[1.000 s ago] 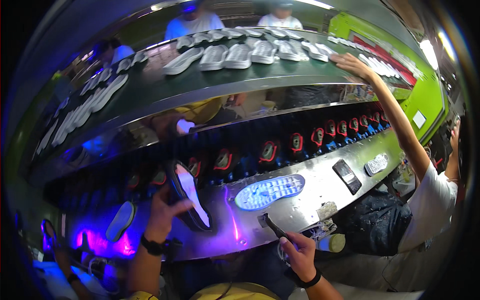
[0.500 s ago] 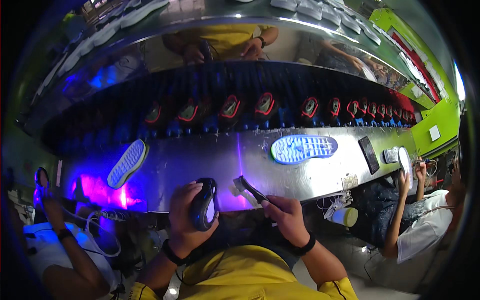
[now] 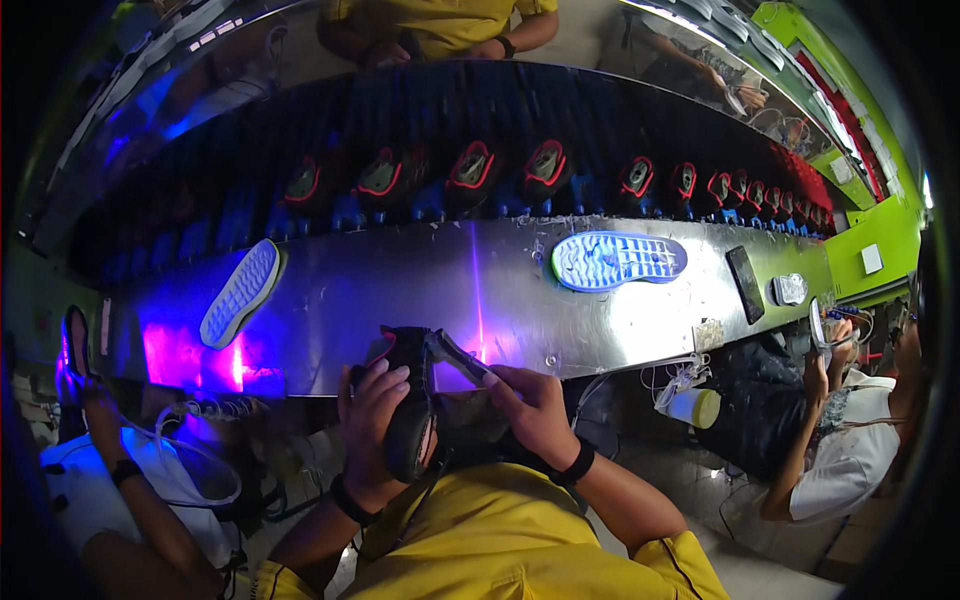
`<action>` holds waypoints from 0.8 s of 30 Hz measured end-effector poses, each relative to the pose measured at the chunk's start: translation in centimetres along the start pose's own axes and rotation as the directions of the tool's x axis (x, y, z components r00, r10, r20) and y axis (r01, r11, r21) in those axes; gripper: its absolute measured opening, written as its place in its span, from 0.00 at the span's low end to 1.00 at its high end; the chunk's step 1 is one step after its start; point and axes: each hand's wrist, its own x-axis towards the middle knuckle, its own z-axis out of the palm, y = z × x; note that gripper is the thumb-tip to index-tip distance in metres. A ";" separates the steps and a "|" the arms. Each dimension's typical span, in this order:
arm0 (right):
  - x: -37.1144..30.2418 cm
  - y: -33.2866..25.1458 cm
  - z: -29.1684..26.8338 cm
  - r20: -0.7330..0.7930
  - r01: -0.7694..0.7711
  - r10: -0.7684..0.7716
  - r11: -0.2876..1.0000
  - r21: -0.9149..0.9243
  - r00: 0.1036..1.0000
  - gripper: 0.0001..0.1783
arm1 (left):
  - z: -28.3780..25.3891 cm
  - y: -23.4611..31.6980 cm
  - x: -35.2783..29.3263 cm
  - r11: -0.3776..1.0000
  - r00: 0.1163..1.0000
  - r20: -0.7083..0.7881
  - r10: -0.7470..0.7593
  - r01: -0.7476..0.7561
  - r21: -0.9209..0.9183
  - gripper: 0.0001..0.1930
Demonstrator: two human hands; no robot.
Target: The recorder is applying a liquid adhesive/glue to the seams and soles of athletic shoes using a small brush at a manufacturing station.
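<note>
My left hand (image 3: 372, 425) is closed round a black shoe upper (image 3: 408, 400) with red trim, held upright above the near edge of the bench with its pale underside turned to the right. In my right hand (image 3: 535, 405) is a dark-handled brush (image 3: 464, 360). Its head meets the far right edge of the upper, though contact is hard to confirm. Farther off on the metal bench (image 3: 380, 285) lie a pale shoe sole (image 3: 242, 293) at the left and a blue-white sole (image 3: 622, 260) to the right.
Behind the bench runs a dark rack with several red-collared shoes (image 3: 470, 168). A black phone (image 3: 744, 285) lies at the bench's right, beside a pale block (image 3: 789, 290). Co-workers sit at left (image 3: 140, 490) and right (image 3: 850, 440). A white container (image 3: 694, 407) stands below the bench edge.
My right hand has moved left and brought the brush to the upper. My left hand has tilted the upper, showing its red trim. The view has shifted, so the bench sits higher.
</note>
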 end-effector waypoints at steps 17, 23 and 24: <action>-5.9 -1.7 -3.2 0.129 -0.040 0.004 0.959 0.279 0.992 0.14 | 0.3 2.1 1.4 0.998 0.999 0.011 -0.045 0.045 0.050 0.33; -6.4 -1.6 -3.8 0.066 0.111 -0.129 0.967 0.229 0.989 0.13 | 0.1 3.7 2.9 0.993 0.995 0.045 -0.089 0.085 0.082 0.40; -6.6 -1.8 -3.9 0.052 0.141 -0.155 0.968 0.208 0.987 0.13 | 0.1 3.8 3.2 0.992 0.994 0.046 -0.096 0.092 0.086 0.41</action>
